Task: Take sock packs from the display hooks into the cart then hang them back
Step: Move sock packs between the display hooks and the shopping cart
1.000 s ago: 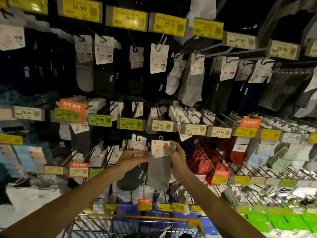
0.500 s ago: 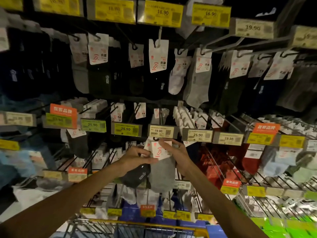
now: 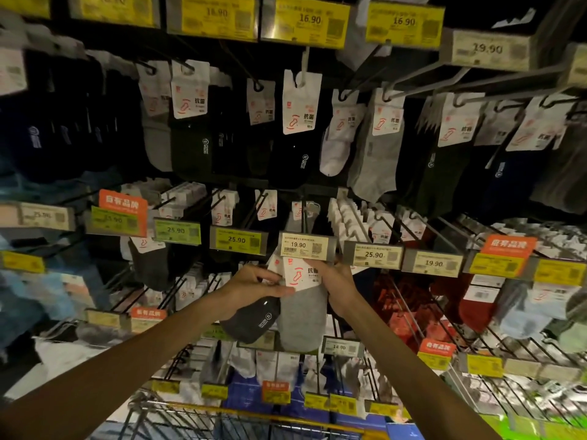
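At centre frame the 19.90 price tag (image 3: 306,247) is hanging just over the sock packs (image 3: 301,276); hook rows (image 3: 346,214) are crowding either side, cart rim (image 3: 254,416) lying below.

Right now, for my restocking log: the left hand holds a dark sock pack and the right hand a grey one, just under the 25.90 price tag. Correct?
Not quite. The head view shows the price tag just above the grey sock pack reads 19.90, not 25.90. The rest holds: the left hand holds the dark sock pack, the right hand the grey one.
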`<state>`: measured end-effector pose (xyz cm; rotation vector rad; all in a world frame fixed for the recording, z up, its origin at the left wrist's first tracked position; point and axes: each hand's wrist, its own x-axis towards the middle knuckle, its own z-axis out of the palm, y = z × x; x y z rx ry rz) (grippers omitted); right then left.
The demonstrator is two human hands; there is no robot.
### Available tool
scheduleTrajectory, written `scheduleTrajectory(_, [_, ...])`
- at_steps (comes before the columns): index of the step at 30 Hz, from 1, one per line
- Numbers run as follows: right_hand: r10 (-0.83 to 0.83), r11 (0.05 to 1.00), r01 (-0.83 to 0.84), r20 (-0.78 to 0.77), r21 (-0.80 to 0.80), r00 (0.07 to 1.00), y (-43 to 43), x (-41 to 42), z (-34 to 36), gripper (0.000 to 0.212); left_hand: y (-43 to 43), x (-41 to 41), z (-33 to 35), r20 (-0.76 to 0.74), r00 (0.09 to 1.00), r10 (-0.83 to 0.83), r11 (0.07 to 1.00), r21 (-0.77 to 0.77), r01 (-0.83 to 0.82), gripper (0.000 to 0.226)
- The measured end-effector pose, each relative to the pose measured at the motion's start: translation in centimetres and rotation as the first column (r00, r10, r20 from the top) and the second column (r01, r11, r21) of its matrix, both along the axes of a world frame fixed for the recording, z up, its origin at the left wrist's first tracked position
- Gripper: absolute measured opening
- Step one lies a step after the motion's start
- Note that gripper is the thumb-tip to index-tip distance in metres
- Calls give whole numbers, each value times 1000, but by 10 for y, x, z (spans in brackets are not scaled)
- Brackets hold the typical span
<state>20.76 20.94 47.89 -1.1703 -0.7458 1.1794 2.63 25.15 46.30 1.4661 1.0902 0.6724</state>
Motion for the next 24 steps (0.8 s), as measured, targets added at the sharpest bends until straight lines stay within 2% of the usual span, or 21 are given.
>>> scheduleTrajectory(7, [-64,998,62,62,28,996,2,-5,0,23,-2,1,6,-4,1000,5,1000,-10,-5,19])
scheduleTrajectory(10, [-76,997,73,88,41,993,2,-5,0,12,0,1,9,-20,1000,-15,1000,-16,15,22])
scheduleTrajectory(16, [-59,993,37,194,116,979,4,-2,-6,13,7,2,9,-26,1000,-1,1000,-8,1,22])
scheduleTrajectory(19, [-25,979,-57,397,194,917,7,3,-17,25,11,6,9,-32,999,22,1000,-17,-23,27])
scheduleTrajectory(21, [-15,970,-124,560,209,828,10,7,-22,34,20,11,6,-34,999,31,999,-20,-31,27])
scheduleTrajectory(23, [-72,954,-143,665,264,744,19,10,-29,34,24,17,8,-42,998,35,999,-34,-37,23])
scheduleTrajectory(24, [-155,942,-114,707,317,690,26,12,-34,35,30,21,6,-36,999,39,998,-42,-40,24])
